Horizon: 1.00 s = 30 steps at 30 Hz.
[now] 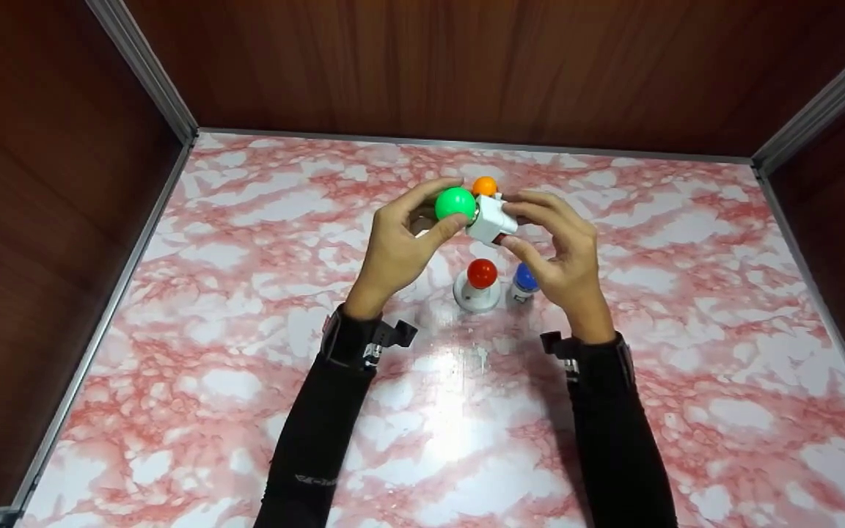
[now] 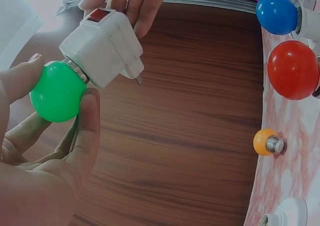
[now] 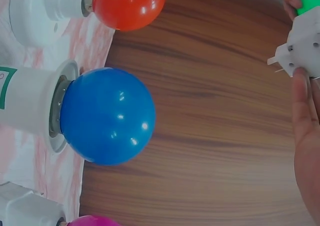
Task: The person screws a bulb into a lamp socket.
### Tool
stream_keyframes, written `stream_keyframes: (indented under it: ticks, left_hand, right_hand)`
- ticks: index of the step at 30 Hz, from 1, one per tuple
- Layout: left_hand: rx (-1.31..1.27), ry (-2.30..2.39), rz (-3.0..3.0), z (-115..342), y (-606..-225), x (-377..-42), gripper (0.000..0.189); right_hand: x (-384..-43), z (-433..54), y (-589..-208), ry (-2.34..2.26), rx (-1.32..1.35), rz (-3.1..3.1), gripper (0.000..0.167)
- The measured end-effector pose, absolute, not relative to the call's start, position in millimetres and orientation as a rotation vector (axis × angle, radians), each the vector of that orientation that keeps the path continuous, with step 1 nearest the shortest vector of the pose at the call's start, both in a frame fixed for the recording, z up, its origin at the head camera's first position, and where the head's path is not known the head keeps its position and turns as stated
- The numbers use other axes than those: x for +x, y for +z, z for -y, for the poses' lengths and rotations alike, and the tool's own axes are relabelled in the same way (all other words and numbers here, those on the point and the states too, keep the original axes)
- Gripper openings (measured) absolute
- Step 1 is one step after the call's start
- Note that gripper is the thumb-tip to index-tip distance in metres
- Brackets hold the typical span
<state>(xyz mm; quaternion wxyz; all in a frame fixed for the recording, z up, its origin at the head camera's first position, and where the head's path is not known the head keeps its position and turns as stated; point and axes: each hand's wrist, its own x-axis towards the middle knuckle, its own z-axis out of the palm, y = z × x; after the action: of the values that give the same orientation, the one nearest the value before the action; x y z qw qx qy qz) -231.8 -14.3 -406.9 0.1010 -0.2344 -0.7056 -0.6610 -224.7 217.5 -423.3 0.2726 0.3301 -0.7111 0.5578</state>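
Observation:
My left hand (image 1: 397, 238) holds a green light bulb (image 1: 455, 205) by its round globe, thumb on one side and fingers on the other. In my right hand (image 1: 565, 249) is a white plug-in bulb socket (image 1: 492, 220), gripped between thumb and fingers. The left wrist view shows a red switch (image 2: 98, 15) on the socket and a metal prong sticking out of it. The bulb's metal base meets the socket's mouth, with part of the thread still visible. Both things are held up above the table.
A red bulb (image 1: 481, 273) stands in a round white holder, beside a blue bulb (image 1: 526, 277) in a white holder. An orange bulb (image 2: 265, 142) lies loose, near another white holder (image 2: 295, 211). A magenta bulb (image 3: 95, 221) sits in a white socket. Brown panels (image 1: 466, 66) wall the table.

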Motion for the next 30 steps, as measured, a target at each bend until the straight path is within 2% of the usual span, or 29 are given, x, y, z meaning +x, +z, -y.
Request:
stream_keyframes:
  ticks: [13, 22, 30]
  left_hand:
    - [-0.744, -1.942, 2.115, 21, -403, -233, 0.046]
    - [-0.771, -1.866, 2.16, 25, -406, -232, 0.046]
    - [-0.812, -1.835, 2.241, 30, -408, -235, 0.047]
  right_hand:
    - [-224, -214, -422, 1.56, 0.845, 1.975, 0.037]
    - [-220, -203, -423, 1.365, 0.774, 2.199, 0.054]
    - [-218, -197, -424, 1.34, 0.686, 2.352, 0.049]
